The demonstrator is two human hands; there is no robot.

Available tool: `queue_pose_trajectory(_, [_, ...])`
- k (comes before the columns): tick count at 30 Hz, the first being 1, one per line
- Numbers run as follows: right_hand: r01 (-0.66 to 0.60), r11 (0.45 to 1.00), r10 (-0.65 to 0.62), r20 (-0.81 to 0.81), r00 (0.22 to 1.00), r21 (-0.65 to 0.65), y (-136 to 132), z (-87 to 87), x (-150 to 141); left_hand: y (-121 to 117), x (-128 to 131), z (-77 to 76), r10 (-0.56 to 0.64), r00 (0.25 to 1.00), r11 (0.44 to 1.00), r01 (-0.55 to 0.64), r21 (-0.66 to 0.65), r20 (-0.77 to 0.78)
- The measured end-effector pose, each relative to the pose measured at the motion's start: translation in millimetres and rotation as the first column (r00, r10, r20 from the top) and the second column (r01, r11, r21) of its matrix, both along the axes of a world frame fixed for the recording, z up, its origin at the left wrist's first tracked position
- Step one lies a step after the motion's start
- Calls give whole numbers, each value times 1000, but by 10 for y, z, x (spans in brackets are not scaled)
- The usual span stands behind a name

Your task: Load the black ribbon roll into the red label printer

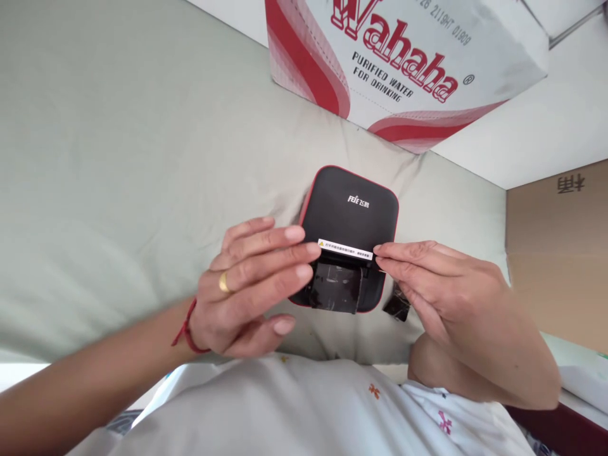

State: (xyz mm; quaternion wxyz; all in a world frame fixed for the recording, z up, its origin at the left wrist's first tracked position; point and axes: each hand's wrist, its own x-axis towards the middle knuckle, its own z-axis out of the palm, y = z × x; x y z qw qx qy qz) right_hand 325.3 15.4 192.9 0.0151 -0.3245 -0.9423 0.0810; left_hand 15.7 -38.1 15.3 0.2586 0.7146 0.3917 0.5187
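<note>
A small squarish black device (349,218) with a red edge and white lettering lies on the pale green cloth. Across its front part runs a white warning label (345,249); below that a glossy dark film strip (336,288) covers the front. My left hand (251,285), with a gold ring, is spread over the device's left side, fingers stretched out and fingertips at its edge. At the label's right end, the fingertips of my right hand (434,275) are pressed together; what they pinch, if anything, is hidden. A crumpled dark film piece (397,305) lies beneath the right fingers.
Pale green cloth (118,158) spreads around the device. Behind it stands a white and red water carton (408,117). A brown cardboard box (558,253) is at the right, beside a white surface (513,145). My white patterned clothing (304,411) fills the near edge.
</note>
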Motion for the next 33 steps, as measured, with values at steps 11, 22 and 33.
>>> queue_pose_trajectory(11, [5, 999, -5, -12, 1000, 44, -67, -49, -47, 258, 6, 143, 15, 999, 990, -10, 138, -34])
queue_pose_trajectory(22, [-214, 974, 205, -103, 973, -76, -250, -32, -290, 349, 33, -149, -78, 898, 971, 167, -172, 433])
queue_pose_trajectory(33, [-284, 935, 299, 41, 953, -214, -318, -84, -212, 457, 66, -169, -78, 726, 788, 464, -404, 683])
